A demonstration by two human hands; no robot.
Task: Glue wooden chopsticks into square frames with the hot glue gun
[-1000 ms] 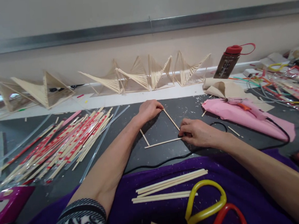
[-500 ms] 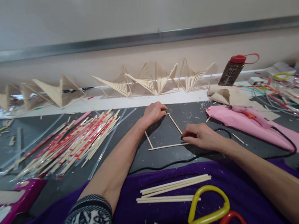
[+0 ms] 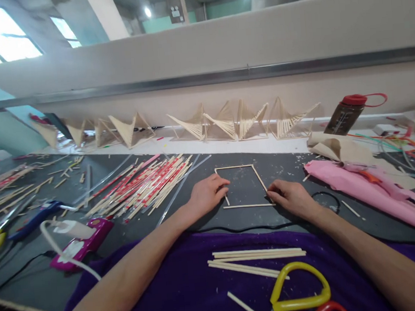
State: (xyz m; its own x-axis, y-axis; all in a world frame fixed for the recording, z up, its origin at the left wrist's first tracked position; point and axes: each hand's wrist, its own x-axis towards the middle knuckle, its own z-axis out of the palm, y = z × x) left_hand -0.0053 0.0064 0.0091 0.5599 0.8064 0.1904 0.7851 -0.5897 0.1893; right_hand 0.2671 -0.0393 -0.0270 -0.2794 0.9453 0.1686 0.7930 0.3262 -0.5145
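Note:
Four-sided on the dark tabletop lies an outline of thin wooden sticks. My left hand is over its left-hand stick, fingers curled around the middle of that stick. At the near right corner, my right hand pinches the lower end of the right-hand stick; a small dark spot shows by its fingertips, too small to make out. The near stick lies flat, its left end slightly apart from the left-hand stick. On the purple cloth in front of me rest several loose sticks.
Yellow-handled scissors lie on the cloth. Packaged sticks are to the left, beside a magenta power strip. Twisted stick models line the back ledge. A pink wrap and a bottle are right. A black cable crosses in front.
My left hand has come from the far side of the outline down to its left-hand stick. My right hand stays at the near right corner. The view has tilted up and turned left.

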